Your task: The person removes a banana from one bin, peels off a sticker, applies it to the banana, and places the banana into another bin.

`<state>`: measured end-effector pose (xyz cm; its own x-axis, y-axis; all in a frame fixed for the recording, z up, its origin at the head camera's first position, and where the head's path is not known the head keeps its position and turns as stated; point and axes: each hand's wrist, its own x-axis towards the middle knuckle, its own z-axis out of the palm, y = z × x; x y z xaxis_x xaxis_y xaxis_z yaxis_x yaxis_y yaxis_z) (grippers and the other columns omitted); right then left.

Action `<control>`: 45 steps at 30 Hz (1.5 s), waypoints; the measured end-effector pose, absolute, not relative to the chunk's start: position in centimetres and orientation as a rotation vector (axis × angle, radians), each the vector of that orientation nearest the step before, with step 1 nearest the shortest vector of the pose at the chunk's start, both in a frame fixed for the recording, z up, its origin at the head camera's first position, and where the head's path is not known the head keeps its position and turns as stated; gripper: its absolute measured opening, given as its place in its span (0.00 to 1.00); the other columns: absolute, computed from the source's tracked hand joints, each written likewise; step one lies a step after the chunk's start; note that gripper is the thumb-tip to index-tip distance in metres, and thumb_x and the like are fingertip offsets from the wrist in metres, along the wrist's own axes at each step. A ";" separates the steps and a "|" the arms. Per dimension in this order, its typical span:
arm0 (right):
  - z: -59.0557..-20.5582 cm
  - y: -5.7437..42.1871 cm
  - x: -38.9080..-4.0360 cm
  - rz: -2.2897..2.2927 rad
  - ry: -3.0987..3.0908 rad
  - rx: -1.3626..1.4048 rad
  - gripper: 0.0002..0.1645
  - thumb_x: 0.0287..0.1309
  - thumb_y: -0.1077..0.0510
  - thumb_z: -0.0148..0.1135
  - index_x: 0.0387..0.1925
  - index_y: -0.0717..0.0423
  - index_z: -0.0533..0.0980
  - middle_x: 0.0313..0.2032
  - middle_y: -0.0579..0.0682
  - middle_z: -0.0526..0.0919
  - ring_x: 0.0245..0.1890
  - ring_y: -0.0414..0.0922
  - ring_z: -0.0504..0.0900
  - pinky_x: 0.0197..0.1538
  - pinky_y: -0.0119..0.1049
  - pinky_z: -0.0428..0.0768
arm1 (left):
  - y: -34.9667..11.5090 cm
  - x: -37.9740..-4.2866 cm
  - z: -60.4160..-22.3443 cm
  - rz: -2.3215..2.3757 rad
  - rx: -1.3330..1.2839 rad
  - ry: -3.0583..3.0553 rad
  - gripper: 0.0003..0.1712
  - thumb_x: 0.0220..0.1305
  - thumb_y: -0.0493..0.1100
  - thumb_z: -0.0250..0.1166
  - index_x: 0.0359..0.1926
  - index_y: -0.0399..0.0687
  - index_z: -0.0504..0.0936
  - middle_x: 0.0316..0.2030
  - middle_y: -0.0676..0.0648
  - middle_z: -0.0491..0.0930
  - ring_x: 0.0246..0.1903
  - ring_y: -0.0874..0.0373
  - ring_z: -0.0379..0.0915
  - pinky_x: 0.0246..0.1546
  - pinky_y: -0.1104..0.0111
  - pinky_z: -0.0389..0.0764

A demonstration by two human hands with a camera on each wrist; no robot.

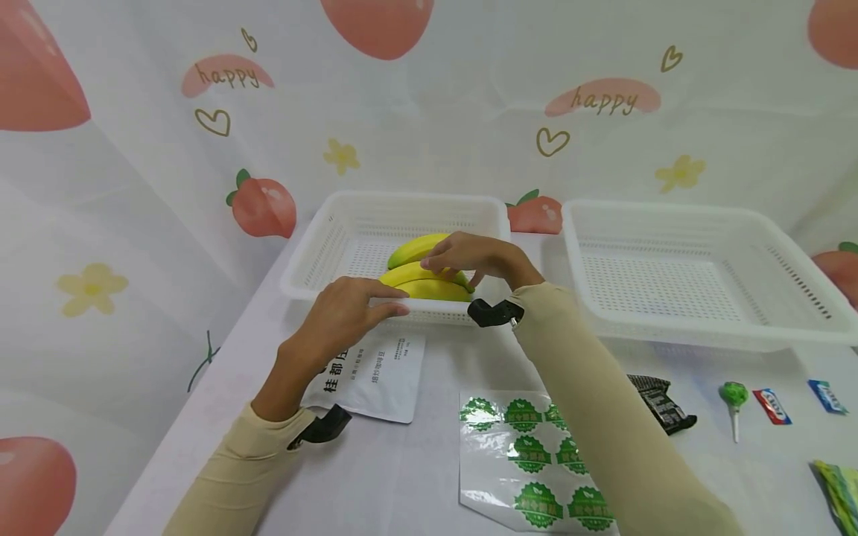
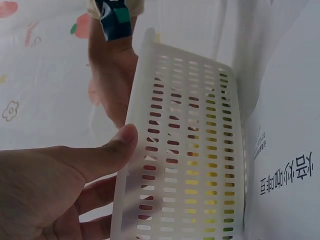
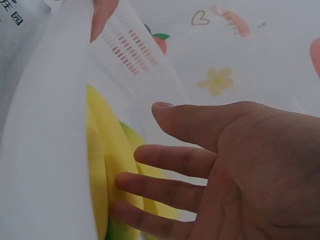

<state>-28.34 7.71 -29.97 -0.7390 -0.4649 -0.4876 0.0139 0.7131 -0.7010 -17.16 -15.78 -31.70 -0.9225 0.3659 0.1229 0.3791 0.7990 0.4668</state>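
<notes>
Several yellow bananas [image 1: 429,289] with greenish tips lie in the left white plastic basket [image 1: 395,201], against its near wall. At that near rim my left hand [image 1: 345,309] pinches the edge, thumb on the outside and fingers over the inner side; the left wrist view shows the thumb [image 2: 122,142] on the slotted wall. My right hand [image 1: 472,257] reaches into the basket from the right, over the bananas. Its slightly bent, spread fingers [image 3: 165,190] have their tips at the banana skins, and the thumb stands apart from the fruit.
A second white basket [image 1: 670,327] stands to the right. In front lie a white printed pouch [image 1: 389,387], a sheet of green round stickers [image 1: 496,461], a black packet [image 1: 663,402], a green lollipop [image 1: 735,394], small wrapped sweets [image 1: 772,406] and a green-yellow packet [image 1: 841,491].
</notes>
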 end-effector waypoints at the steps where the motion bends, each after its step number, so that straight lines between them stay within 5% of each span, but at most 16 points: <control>1: -30.0 7.6 -28.4 -0.932 2.238 -0.320 0.34 0.74 0.41 0.60 0.73 0.51 0.73 0.68 0.55 0.77 0.70 0.54 0.74 0.64 0.62 0.80 | -15.8 -17.2 -31.7 -0.775 -0.607 -2.956 0.22 0.66 0.54 0.75 0.58 0.52 0.91 0.53 0.48 0.90 0.55 0.47 0.83 0.53 0.54 0.79; 20: -31.0 7.5 -28.2 -0.764 2.251 -0.320 0.26 0.65 0.62 0.72 0.64 0.54 0.81 0.60 0.53 0.81 0.61 0.53 0.78 0.50 0.48 0.89 | -15.6 -17.1 -31.9 -0.775 -0.603 -2.944 0.21 0.66 0.52 0.76 0.57 0.51 0.91 0.52 0.48 0.90 0.55 0.47 0.83 0.54 0.52 0.80; 28: -28.8 9.1 -27.7 -0.881 2.378 -0.466 0.24 0.67 0.61 0.70 0.63 0.57 0.81 0.57 0.54 0.81 0.56 0.53 0.80 0.50 0.49 0.89 | -15.6 -17.1 -31.8 -0.759 -0.603 -2.937 0.22 0.64 0.52 0.77 0.56 0.52 0.91 0.51 0.48 0.91 0.52 0.47 0.84 0.51 0.53 0.81; 34: -26.4 12.7 -25.6 -1.081 2.463 -0.572 0.27 0.68 0.60 0.70 0.67 0.55 0.79 0.61 0.55 0.81 0.59 0.54 0.81 0.51 0.47 0.89 | -15.5 -17.1 -31.8 -0.747 -0.610 -2.939 0.21 0.64 0.52 0.77 0.57 0.53 0.91 0.53 0.47 0.90 0.57 0.46 0.84 0.55 0.51 0.81; 45: -24.9 19.1 -19.0 -1.099 2.701 -0.822 0.23 0.67 0.60 0.72 0.62 0.49 0.83 0.50 0.48 0.86 0.54 0.47 0.82 0.55 0.46 0.81 | -15.7 -17.1 -31.7 -0.781 -0.577 -2.963 0.21 0.65 0.52 0.77 0.58 0.54 0.90 0.55 0.48 0.89 0.61 0.45 0.82 0.56 0.50 0.80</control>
